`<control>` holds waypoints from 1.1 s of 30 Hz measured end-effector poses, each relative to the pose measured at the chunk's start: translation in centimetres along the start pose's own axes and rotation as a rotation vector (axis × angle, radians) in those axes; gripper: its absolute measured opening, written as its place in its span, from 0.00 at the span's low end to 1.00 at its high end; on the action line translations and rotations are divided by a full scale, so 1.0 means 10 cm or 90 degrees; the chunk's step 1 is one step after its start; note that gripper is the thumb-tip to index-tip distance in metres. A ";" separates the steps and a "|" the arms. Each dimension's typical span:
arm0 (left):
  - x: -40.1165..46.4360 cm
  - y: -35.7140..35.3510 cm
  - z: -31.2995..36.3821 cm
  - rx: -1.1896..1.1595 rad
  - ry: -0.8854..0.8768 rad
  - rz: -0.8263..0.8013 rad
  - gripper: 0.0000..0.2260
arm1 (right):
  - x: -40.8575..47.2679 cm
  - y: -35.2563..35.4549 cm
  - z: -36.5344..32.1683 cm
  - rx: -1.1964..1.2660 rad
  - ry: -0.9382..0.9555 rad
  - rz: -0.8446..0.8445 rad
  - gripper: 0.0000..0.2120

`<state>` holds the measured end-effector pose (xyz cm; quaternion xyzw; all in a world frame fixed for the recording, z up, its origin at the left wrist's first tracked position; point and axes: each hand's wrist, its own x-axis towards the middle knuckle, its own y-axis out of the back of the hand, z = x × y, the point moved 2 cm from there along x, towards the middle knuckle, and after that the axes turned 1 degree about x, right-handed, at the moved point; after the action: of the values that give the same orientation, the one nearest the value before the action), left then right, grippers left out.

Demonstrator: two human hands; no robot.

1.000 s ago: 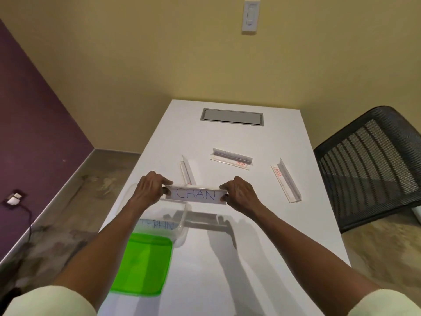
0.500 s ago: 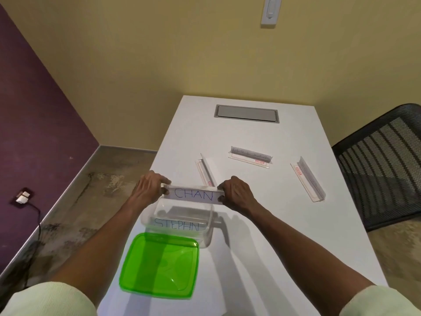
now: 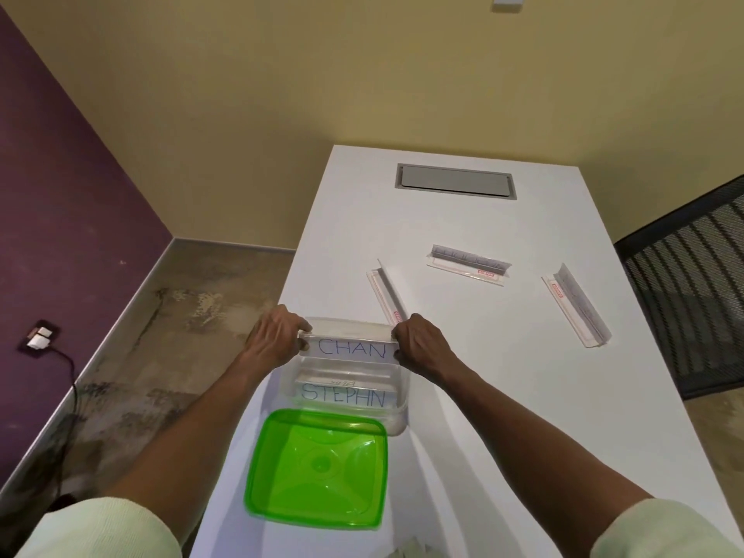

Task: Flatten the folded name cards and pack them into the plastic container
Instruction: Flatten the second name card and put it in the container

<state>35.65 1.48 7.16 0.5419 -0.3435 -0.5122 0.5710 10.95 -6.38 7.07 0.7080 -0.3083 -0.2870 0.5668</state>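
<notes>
Nearest the viewer, a green lid [image 3: 318,469] lies flat on the white surface [image 3: 503,396], close to its left edge. Just beyond the lid sits the clear plastic container [image 3: 398,416], open, with a flattened card reading STEPHN [image 3: 344,395] lying inside it. Directly above the container's mouth, the left hand [image 3: 277,340] and the right hand [image 3: 418,344] hold a card reading CHAN [image 3: 349,348] level between them, each hand's fingers curled and pinching one short end of the card. Farther back on the surface three more name card holders wait: one [image 3: 387,292] just beyond the container near the right hand, one [image 3: 469,265] behind it toward the middle, and one [image 3: 575,312] well apart to the right. At the far end a grey panel [image 3: 455,182] is set into the surface, and a black mesh chair [image 3: 692,283] stands at the right.
</notes>
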 end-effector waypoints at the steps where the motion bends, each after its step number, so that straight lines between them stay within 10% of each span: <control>1: 0.02 -0.04 -0.01 0.016 -0.007 -0.014 0.17 | 0.01 -0.03 -0.01 -0.003 -0.002 -0.007 0.06; 28: 0.35 -0.43 0.07 0.373 -0.229 -0.127 0.05 | 0.34 -0.40 -0.27 -0.302 0.071 -0.101 0.14; 33: 0.25 -0.46 0.05 0.422 -0.313 0.029 0.13 | 0.32 -0.39 -0.28 -0.337 0.084 -0.133 0.13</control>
<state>34.78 -0.57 2.34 0.5499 -0.6281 -0.4752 0.2779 15.57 -6.43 3.61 0.5805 -0.1101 -0.3677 0.7181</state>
